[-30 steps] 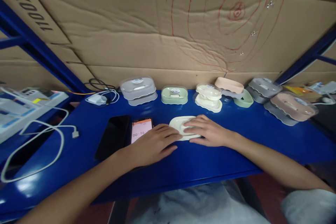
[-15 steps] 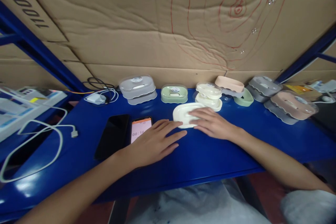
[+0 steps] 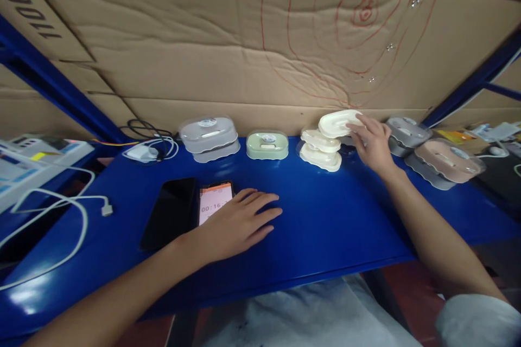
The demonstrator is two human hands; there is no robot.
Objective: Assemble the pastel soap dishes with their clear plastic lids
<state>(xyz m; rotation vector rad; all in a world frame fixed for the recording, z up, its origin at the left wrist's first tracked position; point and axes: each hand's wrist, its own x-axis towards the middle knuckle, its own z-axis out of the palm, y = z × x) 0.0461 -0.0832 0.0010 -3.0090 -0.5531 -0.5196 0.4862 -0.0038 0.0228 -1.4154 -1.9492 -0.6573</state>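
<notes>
My right hand point(image 3: 372, 141) grips the near-right end of a cream oval soap-box-like dish point(image 3: 336, 123), its hollow side facing me. The dish is over the right side of a pile of cream box parts point(image 3: 321, 157), close to the upper one; whether they touch, I cannot tell. Behind my right hand the things are mostly hidden. My left hand point(image 3: 242, 222) lies with fingers stretched out on the blue table point(image 3: 317, 217), holding nothing. Its back edge covers part of a lit phone point(image 3: 215, 203) showing a timer.
A dark phone point(image 3: 169, 214) lies left of the lit one. Along the back stand a grey box point(image 3: 209, 133), a green box point(image 3: 267, 145), a dark grey box point(image 3: 409, 133) and a pinkish box point(image 3: 450, 160). A charger point(image 3: 142, 153) and white cable point(image 3: 85, 222) are at left; cardboard point(image 3: 183, 38) rises behind.
My right hand has carried the cream dish from the table's middle up and right to the cream pile. The left hand has let it go and stays almost in place.
</notes>
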